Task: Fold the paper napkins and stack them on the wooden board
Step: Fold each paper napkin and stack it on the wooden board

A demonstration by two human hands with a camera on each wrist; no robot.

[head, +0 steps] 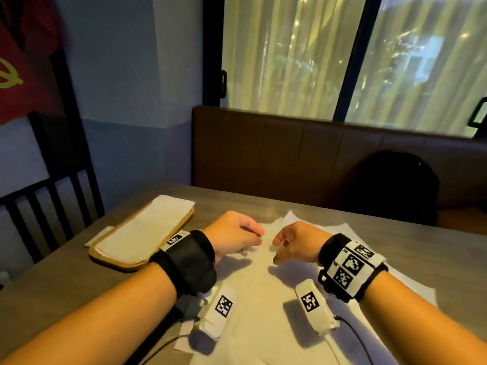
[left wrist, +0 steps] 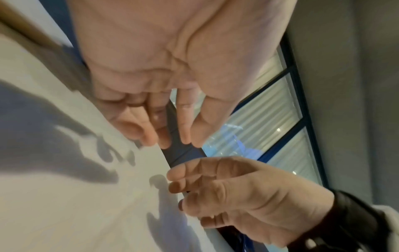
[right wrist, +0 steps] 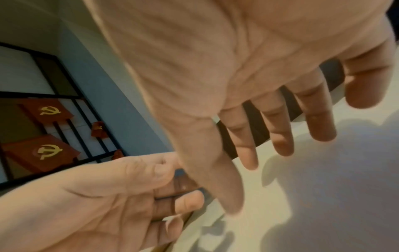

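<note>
A large unfolded white napkin lies flat on the table in front of me, with the edge of another sheet showing under it at the right. My left hand and right hand hover close together over its far edge. In the left wrist view the left hand has loosely curved fingers that hold nothing, just above the napkin. In the right wrist view the right hand has straight, spread fingers over the napkin. Folded napkins lie on the wooden board at the left.
The grey-brown table ends at a brown padded bench with a black backpack on it. A dark slatted chair stands at the table's left side. Curtained windows are behind the bench.
</note>
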